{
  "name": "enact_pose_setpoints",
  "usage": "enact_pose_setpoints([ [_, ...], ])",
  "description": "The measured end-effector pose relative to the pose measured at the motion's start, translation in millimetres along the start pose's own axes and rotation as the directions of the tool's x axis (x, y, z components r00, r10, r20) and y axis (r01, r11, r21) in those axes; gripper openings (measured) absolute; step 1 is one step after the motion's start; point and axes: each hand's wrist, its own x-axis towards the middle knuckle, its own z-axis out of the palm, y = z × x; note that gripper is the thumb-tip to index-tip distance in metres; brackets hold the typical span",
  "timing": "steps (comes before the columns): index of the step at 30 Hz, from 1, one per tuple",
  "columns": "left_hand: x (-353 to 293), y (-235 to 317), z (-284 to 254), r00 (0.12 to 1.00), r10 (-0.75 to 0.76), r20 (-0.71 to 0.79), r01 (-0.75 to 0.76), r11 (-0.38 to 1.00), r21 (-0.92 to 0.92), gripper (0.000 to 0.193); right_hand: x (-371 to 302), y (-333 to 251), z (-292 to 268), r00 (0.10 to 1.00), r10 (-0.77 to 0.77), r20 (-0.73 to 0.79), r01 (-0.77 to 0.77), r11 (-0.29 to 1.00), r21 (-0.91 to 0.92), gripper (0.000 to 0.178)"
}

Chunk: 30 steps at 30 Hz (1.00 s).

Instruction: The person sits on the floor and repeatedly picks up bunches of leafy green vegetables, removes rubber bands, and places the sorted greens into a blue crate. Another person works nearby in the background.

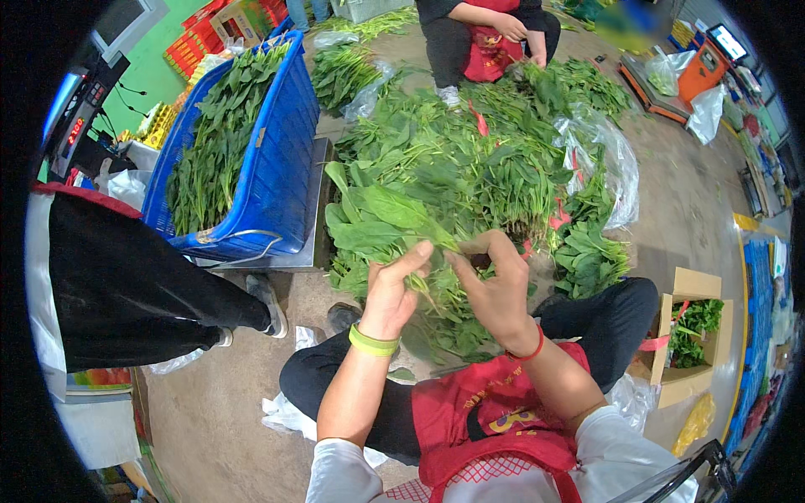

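A heap of green leafy vegetables (511,180) lies beyond a red cloth apron (453,407) with yellow printing. The right hand (499,289), arched leftward, and the left hand (391,292), thumb up, both pinch a broad-leaved green bunch (387,211) above the heap.

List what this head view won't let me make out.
In the head view:
Right hand: whether it grips the held greens; the hand itself covers the contact.
Blue crate: bottom, hidden by crate greens.
Cardboard box: bottom, hidden by box greens.
Co-worker opposite: head, cut off by the top edge.
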Motion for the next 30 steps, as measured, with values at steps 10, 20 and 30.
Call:
enact_pose_setpoints([
  [10, -3.9, -4.4, -7.3, 0.998, 0.046, -0.046, -0.041, 0.993, 0.107, 0.038, -5.7, -0.2, 9.9, 0.991, 0.127, 0.041, -0.13, 0.989, 0.073, 0.019],
  [20, -8.5, -1.7, -7.2, 0.986, 0.145, -0.087, -0.126, 0.972, 0.198, 0.037, -3.3, 4.8, 11.8, 0.881, 0.377, 0.285, -0.461, 0.818, 0.344, 0.017],
  [30, 1.4, -35.6, -55.5, 0.913, -0.027, -0.406, 0.0, 0.998, -0.065, 0.028, 45.2, -20.6, 60.6, 0.859, 0.47, 0.203, -0.486, 0.626, 0.61, 0.019],
])
